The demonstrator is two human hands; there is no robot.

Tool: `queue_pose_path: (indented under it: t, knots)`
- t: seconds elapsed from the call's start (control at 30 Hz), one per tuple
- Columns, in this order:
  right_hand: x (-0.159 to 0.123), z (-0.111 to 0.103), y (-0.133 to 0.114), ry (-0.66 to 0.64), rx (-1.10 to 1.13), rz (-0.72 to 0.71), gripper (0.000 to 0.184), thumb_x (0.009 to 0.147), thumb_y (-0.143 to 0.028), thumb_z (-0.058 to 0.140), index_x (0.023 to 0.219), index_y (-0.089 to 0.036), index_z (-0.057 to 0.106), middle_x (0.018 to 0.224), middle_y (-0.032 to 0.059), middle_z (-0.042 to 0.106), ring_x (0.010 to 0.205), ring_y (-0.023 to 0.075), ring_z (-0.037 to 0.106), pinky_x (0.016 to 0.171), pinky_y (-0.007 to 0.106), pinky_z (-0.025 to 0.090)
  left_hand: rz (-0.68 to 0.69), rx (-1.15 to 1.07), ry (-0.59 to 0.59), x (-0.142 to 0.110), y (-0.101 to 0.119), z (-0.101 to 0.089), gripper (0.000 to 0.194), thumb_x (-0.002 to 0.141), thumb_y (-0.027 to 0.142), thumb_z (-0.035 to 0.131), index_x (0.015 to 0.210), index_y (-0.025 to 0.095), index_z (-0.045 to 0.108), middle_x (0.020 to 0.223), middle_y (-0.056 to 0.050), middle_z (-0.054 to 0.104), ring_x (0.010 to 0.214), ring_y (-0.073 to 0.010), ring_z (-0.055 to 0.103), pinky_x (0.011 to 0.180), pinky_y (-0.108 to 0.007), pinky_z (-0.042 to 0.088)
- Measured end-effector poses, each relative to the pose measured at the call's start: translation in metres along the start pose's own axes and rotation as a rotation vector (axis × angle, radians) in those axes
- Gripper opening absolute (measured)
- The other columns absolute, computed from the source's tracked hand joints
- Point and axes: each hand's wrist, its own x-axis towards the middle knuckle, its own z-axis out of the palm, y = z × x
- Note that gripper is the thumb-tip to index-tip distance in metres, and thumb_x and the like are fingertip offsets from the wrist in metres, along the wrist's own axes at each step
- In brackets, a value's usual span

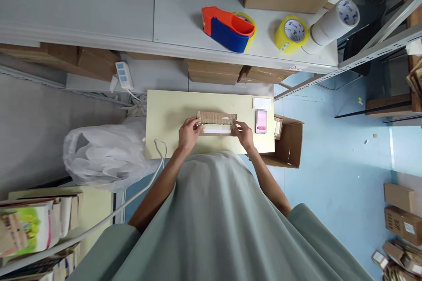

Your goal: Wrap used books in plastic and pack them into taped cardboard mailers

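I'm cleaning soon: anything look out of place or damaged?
Small pale scraps lie scattered on the blue floor at right, like dropped litter. The brown cardboard piece between left hand and right hand shows a pale patch, possibly torn.

On the grey shelf, a yellow tape roll sits between an orange-and-blue dispenser and white rolls.

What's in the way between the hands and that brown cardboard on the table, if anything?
Nothing I can see. The left hand and right hand touch the brown cardboard at opposite ends. The phone lies beyond the right hand, not between it and the cardboard.
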Motion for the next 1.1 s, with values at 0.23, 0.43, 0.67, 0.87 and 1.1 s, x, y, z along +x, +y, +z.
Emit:
queue_pose_path:
  t: [0.23, 0.43, 0.67, 0.87, 1.1]
  knots:
    - [-0.012, -0.01, 0.022, 0.014, 0.138, 0.113, 0.046, 0.095, -0.062, 0.073, 0.121, -0.025, 0.079, 0.134, 0.0123, 0.081, 0.102, 0.0291, 0.084, 0.091, 0.048, 0.072, -0.076, -0.119, -0.057, -0.016, -0.012, 0.013, 0.019, 0.096, 0.027, 0.073, 0.114, 0.023, 0.078, 0.131, -0.009, 0.078, 0.093, -0.0203, 0.08, 0.101, -0.039, 0.065]
    - [-0.004, -0.006, 0.032, 0.028, 0.366, 0.205, 0.061, 0.075, -0.072, 0.087, 0.109, -0.021, 0.081, 0.125, 0.0138, 0.084, 0.096, 0.0275, 0.08, 0.084, 0.042, 0.069, -0.12, -0.217, -0.031, -0.015, -0.021, 0.018, 0.019, 0.095, 0.032, 0.072, 0.11, 0.023, 0.078, 0.129, -0.008, 0.077, 0.093, -0.0191, 0.079, 0.101, -0.037, 0.065]
    - [0.0, -0.017, 0.014, -0.035, 0.155, 0.091, 0.053, 0.088, -0.073, 0.075, 0.104, -0.022, 0.079, 0.119, 0.0129, 0.083, 0.091, 0.0259, 0.081, 0.076, 0.04, 0.07, -0.048, -0.069, 0.096, -0.022, -0.006, 0.022, 0.017, 0.092, 0.022, 0.071, 0.105, 0.024, 0.081, 0.121, -0.011, 0.072, 0.107, -0.0265, 0.076, 0.104, -0.042, 0.065]
    - [0.059, -0.068, -0.072, 0.036, -0.205, -0.214, 0.037, 0.105, -0.055, 0.068, 0.112, -0.022, 0.082, 0.124, 0.0148, 0.082, 0.105, 0.03, 0.082, 0.095, 0.045, 0.068, 0.086, -0.228, 0.201, 0.019, 0.025, -0.018, 0.022, 0.094, 0.031, 0.067, 0.109, 0.024, 0.081, 0.117, -0.01, 0.075, 0.11, -0.026, 0.075, 0.097, -0.041, 0.067]
    - [0.154, -0.11, -0.234, 0.342, -0.579, -0.63, 0.042, 0.114, -0.05, 0.057, 0.139, -0.019, 0.069, 0.142, 0.0193, 0.074, 0.139, 0.0342, 0.066, 0.12, 0.049, 0.05, 0.341, -0.355, 0.374, 0.077, 0.117, -0.091, 0.025, 0.097, 0.029, 0.063, 0.114, 0.024, 0.081, 0.118, -0.007, 0.083, 0.109, -0.0227, 0.077, 0.109, -0.042, 0.061]
